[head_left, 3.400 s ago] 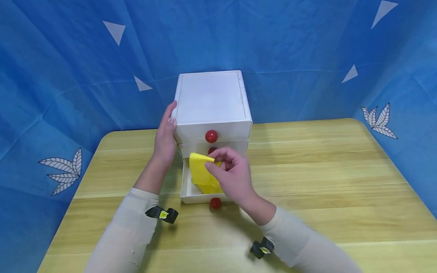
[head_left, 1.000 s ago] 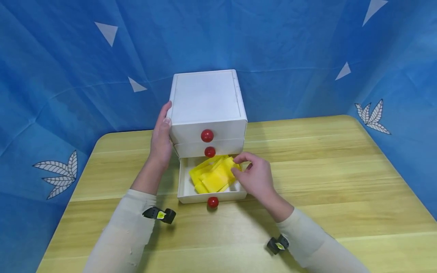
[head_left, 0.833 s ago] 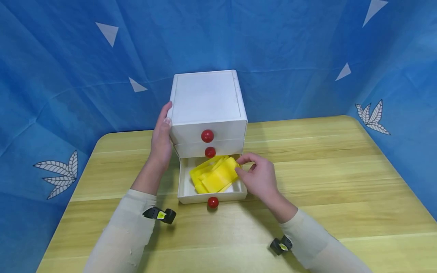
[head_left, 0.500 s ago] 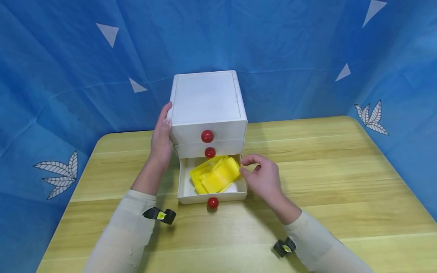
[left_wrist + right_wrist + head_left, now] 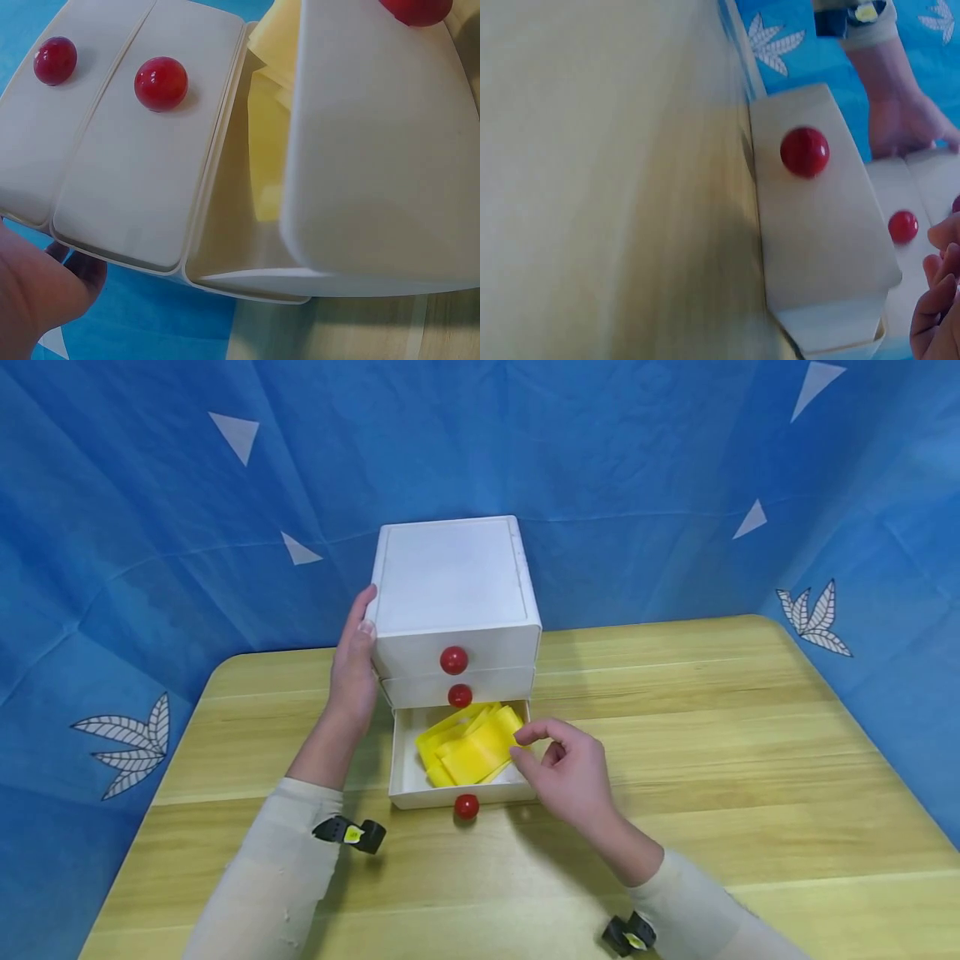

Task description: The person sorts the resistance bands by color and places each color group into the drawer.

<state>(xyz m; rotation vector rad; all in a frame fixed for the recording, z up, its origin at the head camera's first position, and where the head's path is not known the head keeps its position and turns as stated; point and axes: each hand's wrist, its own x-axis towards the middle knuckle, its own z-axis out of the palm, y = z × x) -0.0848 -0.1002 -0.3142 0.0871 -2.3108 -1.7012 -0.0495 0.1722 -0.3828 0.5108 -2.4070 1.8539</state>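
A white cabinet of small drawers (image 5: 453, 577) with red round knobs stands on the table, its bottom drawer (image 5: 423, 798) pulled out. Inside that drawer lies a thin yellow strip (image 5: 476, 752), folded loosely over itself; the left wrist view shows part of the strip (image 5: 268, 157) past the drawer front. My left hand (image 5: 352, 677) rests against the cabinet's left side, thumb at the front edge and fingers along the wall. My right hand (image 5: 573, 772) hovers over the drawer's right side, thumb and index tips slightly apart beside the strip's right end, with nothing visible between them.
Two upper drawers are closed, each with a red knob (image 5: 453, 660). The wooden table (image 5: 712, 735) stretches out to both sides and in front. A blue curtain (image 5: 600, 443) hangs close behind the cabinet. Small black cameras (image 5: 630, 935) sit on both wrists.
My right hand has lowered the raised strip into the drawer, drawn its end rightward, then let go and shifted slightly left and toward me. My left hand has stayed on the cabinet.
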